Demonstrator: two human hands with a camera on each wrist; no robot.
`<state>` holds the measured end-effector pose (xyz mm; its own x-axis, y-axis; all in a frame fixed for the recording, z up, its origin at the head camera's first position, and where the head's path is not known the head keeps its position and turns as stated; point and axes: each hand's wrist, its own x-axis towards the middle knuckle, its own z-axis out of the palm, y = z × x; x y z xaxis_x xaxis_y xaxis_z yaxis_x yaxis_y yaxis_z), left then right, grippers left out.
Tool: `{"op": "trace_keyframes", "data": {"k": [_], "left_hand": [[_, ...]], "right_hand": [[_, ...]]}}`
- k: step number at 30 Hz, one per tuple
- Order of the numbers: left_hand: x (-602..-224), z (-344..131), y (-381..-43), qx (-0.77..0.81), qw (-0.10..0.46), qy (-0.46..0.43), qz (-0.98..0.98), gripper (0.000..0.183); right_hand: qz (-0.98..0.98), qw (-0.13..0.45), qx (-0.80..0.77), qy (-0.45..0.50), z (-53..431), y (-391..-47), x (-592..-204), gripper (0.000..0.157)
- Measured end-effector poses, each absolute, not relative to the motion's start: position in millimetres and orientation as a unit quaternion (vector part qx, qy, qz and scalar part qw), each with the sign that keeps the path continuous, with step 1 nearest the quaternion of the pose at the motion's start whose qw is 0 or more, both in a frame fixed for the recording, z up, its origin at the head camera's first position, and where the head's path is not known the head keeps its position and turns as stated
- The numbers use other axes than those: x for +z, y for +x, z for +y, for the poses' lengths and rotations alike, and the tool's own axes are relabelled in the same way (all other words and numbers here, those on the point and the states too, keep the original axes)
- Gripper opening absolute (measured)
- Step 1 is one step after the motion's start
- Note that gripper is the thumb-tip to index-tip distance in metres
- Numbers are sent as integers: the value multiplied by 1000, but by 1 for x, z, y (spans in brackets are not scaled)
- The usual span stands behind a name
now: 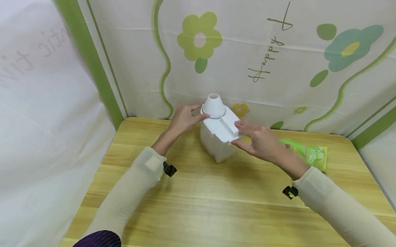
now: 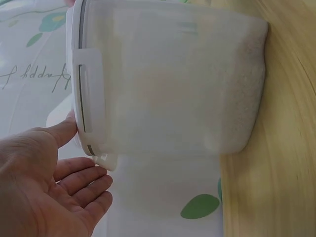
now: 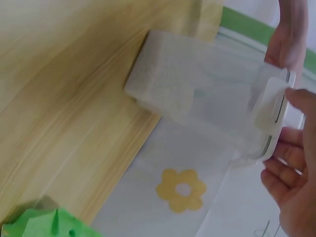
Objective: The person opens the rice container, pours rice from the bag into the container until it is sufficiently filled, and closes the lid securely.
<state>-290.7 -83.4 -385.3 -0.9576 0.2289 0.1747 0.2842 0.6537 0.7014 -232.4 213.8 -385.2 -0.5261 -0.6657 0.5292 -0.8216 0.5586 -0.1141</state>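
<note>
A translucent plastic container [image 1: 213,146] stands at the table's back edge, with a white lid [image 1: 220,130] on top and a white cone [image 1: 214,107] rising from the lid's far left part. Pale, fine-grained contents show low in the container [image 3: 163,69] in the right wrist view. My left hand [image 1: 183,121] grips the lid's left edge beside the cone, thumb on the rim; in the left wrist view its other fingers bend near the lid's corner. With thumb and fingers spread around the lid's near right corner, my right hand [image 1: 261,141] holds the opposite side.
A green packet [image 1: 315,156] lies at the table's back right, partly behind the right wrist. White cloth with printed flowers [image 1: 200,37] hangs along the back and sides of the wooden table [image 1: 211,215].
</note>
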Motion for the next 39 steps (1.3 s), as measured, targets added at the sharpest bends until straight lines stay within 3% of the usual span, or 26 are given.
{"op": "trace_keyframes", "data": {"k": [4,10,20,30,35,39], "left_hand": [[-386,-80,-294,-395,27,-144,-907,60],[-386,-77,-294,-415,24,-143,-898,52],[-386,-72,-290,-400,20,-155,-903,56],[-376,-79,-263,-322,-5,-219,-921,87],[-373,-78,-251,-279,-35,-247,-927,98],[-373,-78,-249,-256,-56,-250,-932,100]], "right_hand": [[-856,256,148,425,202,-226,-385,77],[-864,281,106,404,185,-214,-382,44],[-856,285,120,415,184,-215,-381,42],[-873,134,154,444,227,-249,-376,86],[-877,73,162,447,230,-254,-376,79],[-880,64,165,442,227,-255,-377,75]]}}
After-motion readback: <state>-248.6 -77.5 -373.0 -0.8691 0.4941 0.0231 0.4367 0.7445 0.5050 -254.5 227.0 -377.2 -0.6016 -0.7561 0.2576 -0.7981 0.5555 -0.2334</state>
